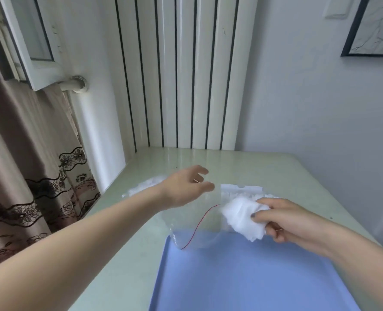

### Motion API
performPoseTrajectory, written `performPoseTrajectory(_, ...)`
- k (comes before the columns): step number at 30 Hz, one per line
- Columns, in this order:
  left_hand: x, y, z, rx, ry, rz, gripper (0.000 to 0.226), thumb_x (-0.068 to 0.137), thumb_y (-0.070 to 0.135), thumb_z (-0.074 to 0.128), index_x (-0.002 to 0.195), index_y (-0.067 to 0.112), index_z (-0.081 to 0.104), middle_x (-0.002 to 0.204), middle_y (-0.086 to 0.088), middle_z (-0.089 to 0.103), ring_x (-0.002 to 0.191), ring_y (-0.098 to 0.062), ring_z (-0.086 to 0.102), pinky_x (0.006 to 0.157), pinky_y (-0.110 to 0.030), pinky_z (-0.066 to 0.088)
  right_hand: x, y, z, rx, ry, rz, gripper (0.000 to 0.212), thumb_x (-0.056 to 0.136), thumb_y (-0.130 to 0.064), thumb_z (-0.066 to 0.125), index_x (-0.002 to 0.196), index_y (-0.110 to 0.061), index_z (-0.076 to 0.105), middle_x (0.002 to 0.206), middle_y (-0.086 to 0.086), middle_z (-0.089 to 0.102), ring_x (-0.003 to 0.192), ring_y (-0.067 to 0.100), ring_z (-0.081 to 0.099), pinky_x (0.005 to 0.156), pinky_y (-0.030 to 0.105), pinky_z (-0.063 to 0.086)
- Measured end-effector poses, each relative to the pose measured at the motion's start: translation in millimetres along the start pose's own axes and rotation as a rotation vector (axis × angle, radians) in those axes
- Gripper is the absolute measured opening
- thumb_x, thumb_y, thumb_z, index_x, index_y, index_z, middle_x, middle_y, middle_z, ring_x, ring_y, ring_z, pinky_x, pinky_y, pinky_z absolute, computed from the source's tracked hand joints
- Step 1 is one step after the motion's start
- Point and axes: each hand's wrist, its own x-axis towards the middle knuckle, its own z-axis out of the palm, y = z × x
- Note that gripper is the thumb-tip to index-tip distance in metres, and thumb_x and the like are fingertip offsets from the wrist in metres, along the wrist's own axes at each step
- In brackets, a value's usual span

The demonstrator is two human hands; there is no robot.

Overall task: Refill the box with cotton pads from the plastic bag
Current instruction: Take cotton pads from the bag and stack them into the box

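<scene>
My right hand [282,218] pinches a stack of white cotton pads [242,215] just above the far edge of the blue mat. A clear zip bag with a red seal line [197,227] lies slack beneath and to the left of the pads. Behind them a second clear bag with a white header [242,190] holds more white pads. My left hand [186,187] hovers open over the table, fingers spread, left of that bag. Another clear bag of white material [145,186] lies behind my left wrist. I see no box.
A blue mat [253,277] covers the near part of the pale green table [287,171]. A white ribbed radiator [186,86] stands at the back; a patterned brown curtain [29,164] hangs at the left.
</scene>
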Motion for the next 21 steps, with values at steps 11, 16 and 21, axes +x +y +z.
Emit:
performPoseTrajectory(11, -25, 11, 31, -0.341, -0.143, -0.010, 0.021, 0.090, 0.010, 0.066, 0.109, 0.005, 0.058, 0.099, -0.009, 0.065, 0.085, -0.020, 0.068, 0.082, -0.034, 0.061, -6, 3, 27, 0.180, 0.106, -0.116, 0.017, 0.091, -0.016, 0.065, 0.107, -0.010, 0.064, 0.070, 0.011, 0.055, 0.055, 0.017, 0.048, 0.051, 0.025, 0.040)
performPoseTrajectory(16, -24, 2, 31, -0.434, -0.133, -0.058, 0.018, 0.093, 0.012, 0.059, 0.109, 0.005, 0.058, 0.111, -0.022, 0.067, 0.090, -0.024, 0.071, 0.089, -0.037, 0.059, -1, 8, 31, 0.093, 0.207, -0.157, 0.010, 0.093, -0.021, 0.063, 0.093, -0.012, 0.060, 0.073, 0.004, 0.060, 0.060, 0.018, 0.051, 0.058, 0.030, 0.041)
performPoseTrajectory(21, -19, 1, 33, -0.513, -0.107, -0.086, 0.015, 0.095, 0.011, 0.057, 0.108, 0.008, 0.064, 0.101, -0.013, 0.068, 0.088, -0.022, 0.069, 0.084, -0.035, 0.061, -1, 9, 28, 0.114, 0.277, -0.208, 0.008, 0.092, -0.018, 0.064, 0.091, -0.010, 0.064, 0.084, 0.008, 0.067, 0.064, 0.009, 0.059, 0.064, 0.027, 0.045)
